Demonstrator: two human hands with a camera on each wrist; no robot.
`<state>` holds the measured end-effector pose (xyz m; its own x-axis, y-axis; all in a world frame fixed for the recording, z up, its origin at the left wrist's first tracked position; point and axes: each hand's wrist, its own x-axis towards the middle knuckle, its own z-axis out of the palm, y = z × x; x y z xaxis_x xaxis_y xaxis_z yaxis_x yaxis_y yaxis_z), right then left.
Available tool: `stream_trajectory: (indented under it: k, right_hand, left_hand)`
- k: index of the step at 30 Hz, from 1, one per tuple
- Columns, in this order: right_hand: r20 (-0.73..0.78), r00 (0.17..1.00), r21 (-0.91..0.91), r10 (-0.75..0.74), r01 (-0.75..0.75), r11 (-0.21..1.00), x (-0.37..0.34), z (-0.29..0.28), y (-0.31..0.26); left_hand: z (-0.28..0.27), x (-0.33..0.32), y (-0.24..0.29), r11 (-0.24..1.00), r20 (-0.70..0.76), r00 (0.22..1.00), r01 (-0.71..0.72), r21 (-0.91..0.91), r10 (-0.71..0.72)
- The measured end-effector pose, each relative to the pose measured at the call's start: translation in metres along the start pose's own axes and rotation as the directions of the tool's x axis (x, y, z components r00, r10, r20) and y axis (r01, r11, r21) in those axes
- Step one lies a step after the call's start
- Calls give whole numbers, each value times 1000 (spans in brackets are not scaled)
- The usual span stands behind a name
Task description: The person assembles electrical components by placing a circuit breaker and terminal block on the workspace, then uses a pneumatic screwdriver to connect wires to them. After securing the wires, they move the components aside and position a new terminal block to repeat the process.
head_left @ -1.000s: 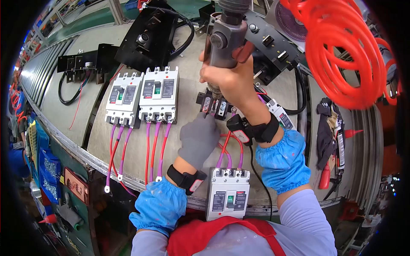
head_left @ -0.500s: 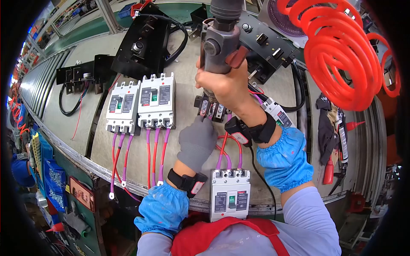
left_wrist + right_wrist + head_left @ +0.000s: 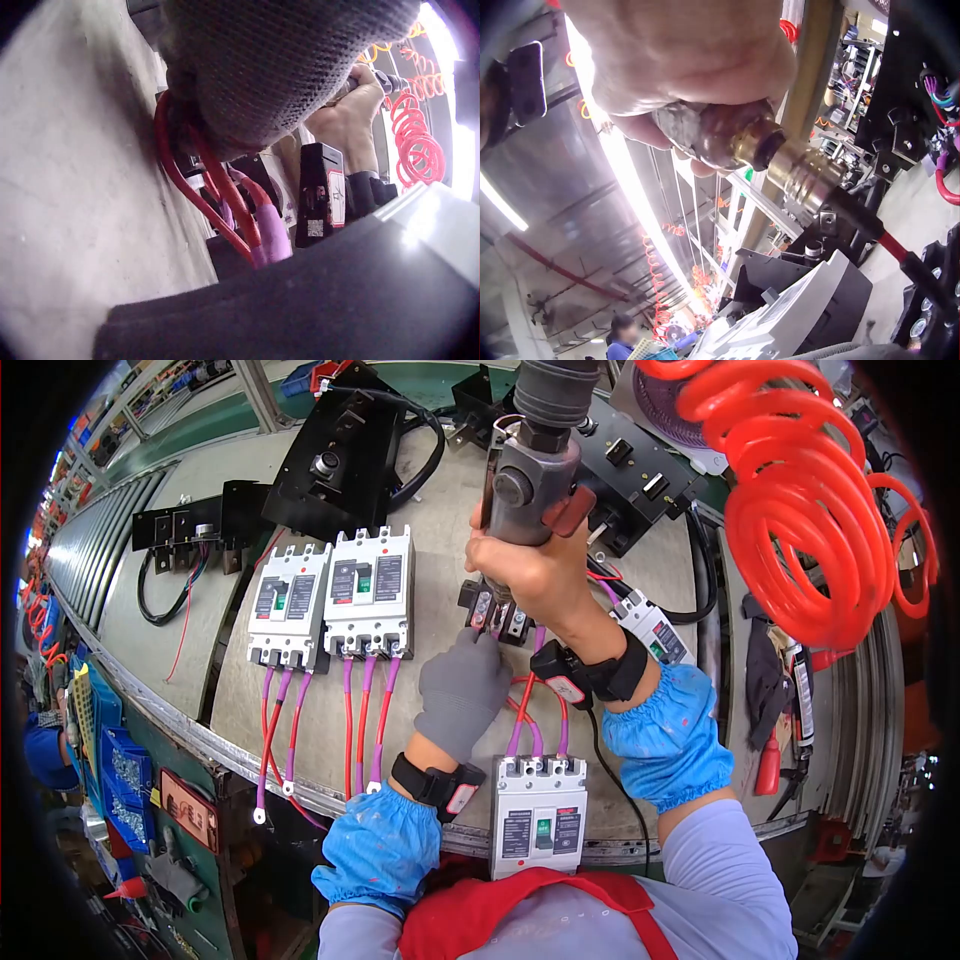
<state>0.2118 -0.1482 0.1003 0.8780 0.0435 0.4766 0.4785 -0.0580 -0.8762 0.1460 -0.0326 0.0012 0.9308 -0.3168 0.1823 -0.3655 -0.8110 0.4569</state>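
Note:
My bare right hand (image 3: 535,565) grips an air screwdriver (image 3: 525,485) that stands upright over a black terminal block (image 3: 518,622). Its brass collar (image 3: 802,176) and dark bit shaft (image 3: 855,214) point down to the row of screws in the right wrist view. My left hand (image 3: 462,690), in a grey glove, has its fingertips right at the block's near edge. Beneath the glove, red cables (image 3: 217,180) with purple sleeves run into the curled fingers. These cables lead to a white circuit breaker (image 3: 540,820) at the bench's front edge.
Two more circuit breakers (image 3: 368,585) with loose lugged cables stand left. Another breaker (image 3: 655,628) lies behind my right wrist. Black metal panels (image 3: 335,455) with wiring occupy the back. A coiled red air hose (image 3: 810,530) hangs at the right, above a dark cloth (image 3: 768,680).
The screwdriver and right hand have shifted slightly, first left and then back to the right. My left hand stays at the block's near edge.

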Motion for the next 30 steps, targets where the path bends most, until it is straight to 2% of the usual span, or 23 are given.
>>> stream_trajectory:
  k: [3, 6, 9, 15, 18, 22, 27, 29, 30]
  right_hand:
    - [2, 1000, 30, 8, -8, 1000, -1, -2, 2]
    - [-70, 998, 103, 4, 3, 995, 0, 2, 2]
    - [39, 997, 78, 67, -70, 995, -1, -5, 2]
    - [26, 998, 102, 61, -64, 993, -2, -4, 0]
    - [-9, 995, 205, 99, -95, 974, -1, -2, -5]
    - [-29, 997, 198, 67, -60, 978, -3, -1, -2]
    - [43, 990, 143, 137, -142, 979, -14, -8, -18]
    - [-50, 997, 209, 55, -44, 977, -21, -10, -27]
    - [-34, 997, 226, 69, -59, 972, -23, -16, -39]
  left_hand:
    - [1, -1, -1, 1000, -14, 1000, -10, 5, 10]
    - [0, -1, -1, 1000, -16, 1000, -8, 13, 8]
    - [0, -1, 0, 1000, -1, 1000, -3, 24, 3]
    - [-1, -1, -1, 1000, 12, 1000, 9, 23, -9]
    - [1, -1, -1, 1000, 5, 1000, 9, 21, -9]
    - [2, -2, -1, 999, -19, 1000, 18, 27, -18]
    - [4, -14, 5, 996, -57, 995, 80, 46, -77]
    - [3, -19, 5, 991, -78, 990, 123, 44, -119]
    - [2, -24, 5, 988, -84, 985, 152, 33, -149]
